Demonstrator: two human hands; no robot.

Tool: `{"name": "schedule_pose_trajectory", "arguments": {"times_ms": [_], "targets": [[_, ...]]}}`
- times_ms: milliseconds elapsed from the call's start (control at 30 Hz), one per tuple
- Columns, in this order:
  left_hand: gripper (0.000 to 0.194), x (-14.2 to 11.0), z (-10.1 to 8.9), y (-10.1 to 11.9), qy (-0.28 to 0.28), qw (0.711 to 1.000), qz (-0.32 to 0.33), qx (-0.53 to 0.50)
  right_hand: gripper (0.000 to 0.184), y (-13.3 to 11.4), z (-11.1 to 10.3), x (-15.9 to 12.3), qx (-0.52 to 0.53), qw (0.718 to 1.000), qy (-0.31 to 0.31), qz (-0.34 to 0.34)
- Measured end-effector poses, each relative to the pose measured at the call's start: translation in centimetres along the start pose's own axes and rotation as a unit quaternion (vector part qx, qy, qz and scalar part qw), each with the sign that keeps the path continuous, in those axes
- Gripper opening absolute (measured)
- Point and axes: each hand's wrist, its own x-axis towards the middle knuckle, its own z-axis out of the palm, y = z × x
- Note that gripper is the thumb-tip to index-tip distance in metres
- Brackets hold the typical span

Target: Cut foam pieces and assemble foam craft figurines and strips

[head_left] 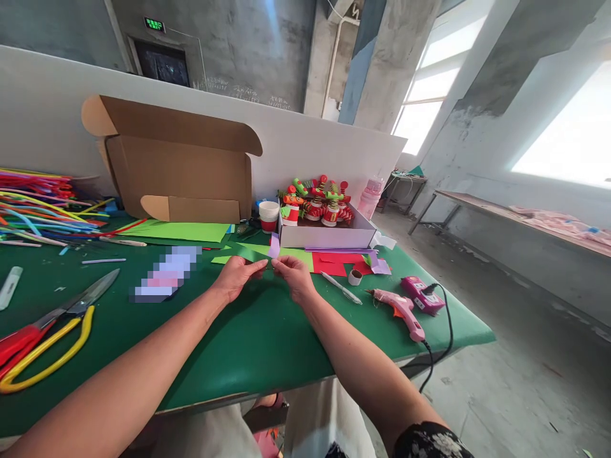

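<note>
My left hand (237, 277) and my right hand (294, 276) nearly meet above the middle of the table, thumbs and fingertips pinched. Between them is a dark green paper strip (247, 254), curving up behind the left fingers. Both hands seem to grip it, though the fingers partly cover it. A small lilac paper piece (274, 245) shows just behind the right fingertips. Light green paper (298, 256) and red paper (329, 263) lie beyond the right hand. To its right are a white pen (341, 287) and a small paper roll (355, 277).
Large scissors (71, 318) lie at left, near a bundle of pipe cleaners (42, 213). An open cardboard box (181, 165), paper cups (268, 215) and a white box (329, 238) of red-green figures stand behind. A corded pink glue gun (401, 312) lies at right.
</note>
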Motion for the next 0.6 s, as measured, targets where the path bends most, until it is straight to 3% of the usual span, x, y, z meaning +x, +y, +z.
{"name": "schedule_pose_trajectory", "arguments": {"times_ms": [133, 333, 600], "targets": [[0.032, 0.03, -0.18, -0.03, 0.015, 0.999, 0.018, 0.026, 0.040, 0.26, 0.01, -0.11, 0.016, 0.998, -0.052, 0.026], [0.034, -0.08, -0.03, 0.03, 0.043, 0.995, 0.035, 0.088, 0.039, 0.32, -0.23, -0.07, 0.005, 0.997, -0.054, 0.053], [0.038, -0.19, -0.38, 0.61, 0.001, 0.994, 0.042, 0.101, 0.033, -0.02, -0.19, 0.28, 0.039, 0.998, -0.035, 0.044]]}}
